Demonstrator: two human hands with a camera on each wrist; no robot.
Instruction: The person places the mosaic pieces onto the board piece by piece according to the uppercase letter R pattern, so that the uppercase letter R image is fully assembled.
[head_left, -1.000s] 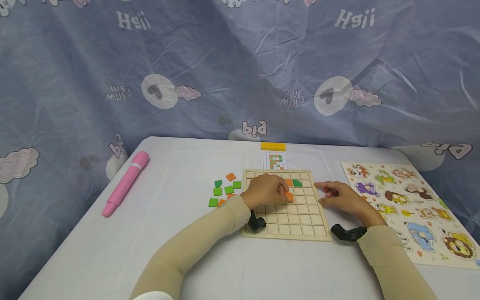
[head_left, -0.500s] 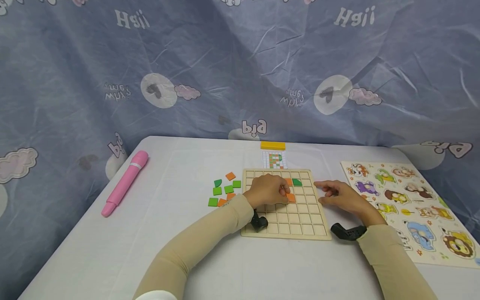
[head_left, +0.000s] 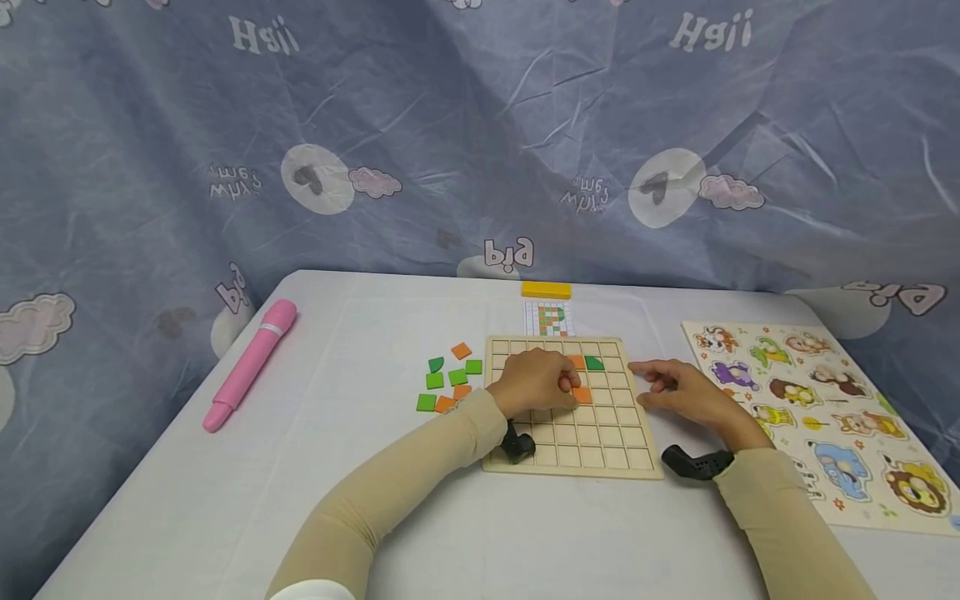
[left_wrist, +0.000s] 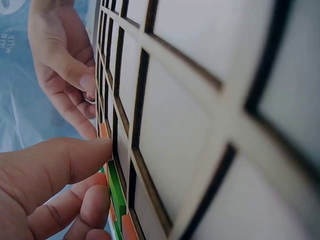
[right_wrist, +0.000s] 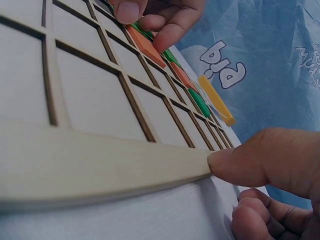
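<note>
A wooden grid board [head_left: 588, 460] lies on the white table, with an orange square tile [head_left: 577, 362] and a dark green quarter-round tile [head_left: 595, 363] in a far row. My left hand [head_left: 534, 381] reaches over the board; its thumb and forefinger pinch a nearer orange square tile [right_wrist: 145, 48] at the grid. Green tiles [left_wrist: 117, 190] show beside that thumb in the left wrist view; the hand hides them from the head view. At the board's right edge, my right hand [head_left: 686, 396] rests with thumb and forefinger tips against the rim, thumb straight.
Several loose orange and green tiles [head_left: 457, 378] lie left of the board. Behind it, a pattern card [head_left: 551, 318] leans by a yellow block [head_left: 546, 290]. A pink microphone-shaped stick [head_left: 251, 365] lies far left; an animal picture board [head_left: 885, 518] is at right.
My left hand has shifted very slightly right, and more of the nearer orange tile shows beside its fingertips. My right hand stays at the board's edge.
</note>
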